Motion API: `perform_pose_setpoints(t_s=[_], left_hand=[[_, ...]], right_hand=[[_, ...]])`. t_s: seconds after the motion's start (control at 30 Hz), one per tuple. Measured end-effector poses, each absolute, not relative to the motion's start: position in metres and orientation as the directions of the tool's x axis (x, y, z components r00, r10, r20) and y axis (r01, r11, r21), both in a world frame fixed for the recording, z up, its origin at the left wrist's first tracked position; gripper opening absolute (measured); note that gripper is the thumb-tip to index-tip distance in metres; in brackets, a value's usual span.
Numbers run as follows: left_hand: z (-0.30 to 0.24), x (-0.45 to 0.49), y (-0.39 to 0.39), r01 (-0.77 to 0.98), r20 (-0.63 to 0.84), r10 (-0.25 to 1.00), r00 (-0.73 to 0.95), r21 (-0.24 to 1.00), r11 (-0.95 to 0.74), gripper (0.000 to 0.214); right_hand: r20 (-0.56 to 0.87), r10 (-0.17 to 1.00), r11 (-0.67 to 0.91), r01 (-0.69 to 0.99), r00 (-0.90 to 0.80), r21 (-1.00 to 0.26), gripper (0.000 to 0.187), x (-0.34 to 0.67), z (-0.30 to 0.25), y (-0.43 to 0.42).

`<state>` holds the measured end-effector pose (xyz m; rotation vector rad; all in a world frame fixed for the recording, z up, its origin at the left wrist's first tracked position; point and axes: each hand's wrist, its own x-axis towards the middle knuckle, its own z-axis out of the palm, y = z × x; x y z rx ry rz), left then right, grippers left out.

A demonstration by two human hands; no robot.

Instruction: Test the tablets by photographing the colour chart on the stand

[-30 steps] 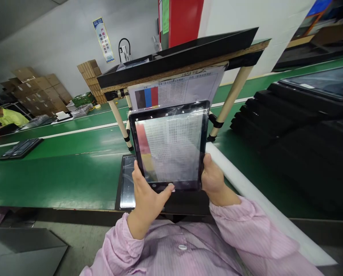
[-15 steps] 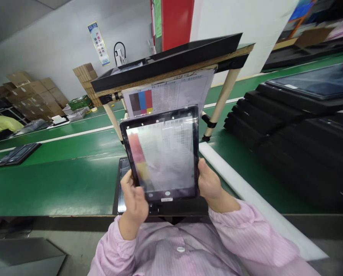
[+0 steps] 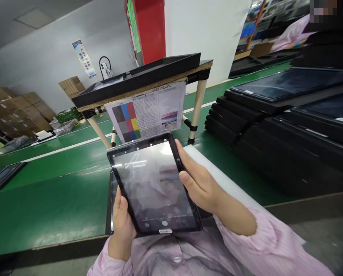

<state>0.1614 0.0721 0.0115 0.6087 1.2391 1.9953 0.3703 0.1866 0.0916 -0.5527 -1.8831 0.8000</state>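
A black-framed tablet (image 3: pixel 157 188) is held up in front of my body, tilted, with a blurred camera picture on its screen. Its lower left edge rests in my left hand (image 3: pixel 122 220), thumb at the front. My right hand (image 3: pixel 201 180) grips the upper right edge, with its thumb near the bezel and the other fingers partly hidden behind. Beyond the tablet hangs a printed sheet (image 3: pixel 148 111) with colour patches, text and a photo. It is fixed under a small raised stand (image 3: pixel 201 92). Behind the tablet, a dark tray (image 3: pixel 108 207) lies partly covered on the green bench.
Stacked black trays (image 3: pixel 231 115) holding more tablets (image 3: pixel 292 84) rise on the right. A white foam strip (image 3: pixel 226 176) lies beside my right arm. Another tray with tablets (image 3: pixel 5 176) sits at the left on the green bench (image 3: pixel 59 203). A person's pink sleeve (image 3: pixel 292 34) shows far right.
The tablet has come lower and closer to my body, uncovering more of the printed sheet. My right hand has shifted up along its right edge. The view has turned to the right.
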Motion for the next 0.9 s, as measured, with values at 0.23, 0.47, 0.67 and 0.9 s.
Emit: perform_pose_setpoints(t_s=[0.23,0.47,0.67,0.9], left_hand=[[0.016,0.185,0.097,-0.376,-0.148,0.824,-0.546,0.923,-0.083,0.066],[-0.008,0.179,0.105,0.109,-0.094,0.923,-0.373,0.984,0.144,0.068],[0.014,0.16,0.05,0.367,-0.072,0.997,0.016,0.928,0.061,0.057],[0.006,0.126,0.035,0.789,0.104,0.967,-0.234,0.602,0.126,0.037]], right_hand=[[0.256,0.893,0.133,-0.328,-0.37,-0.935,0.078,0.36,0.043,0.221],[0.012,0.962,-0.04,-0.186,-0.271,-0.982,0.086,0.35,-0.046,0.275],[0.155,0.973,0.157,-0.004,-0.173,-0.988,0.083,0.367,-0.062,0.278],[0.349,0.69,0.711,0.504,-0.634,-0.49,0.041,0.369,-0.041,0.234]])
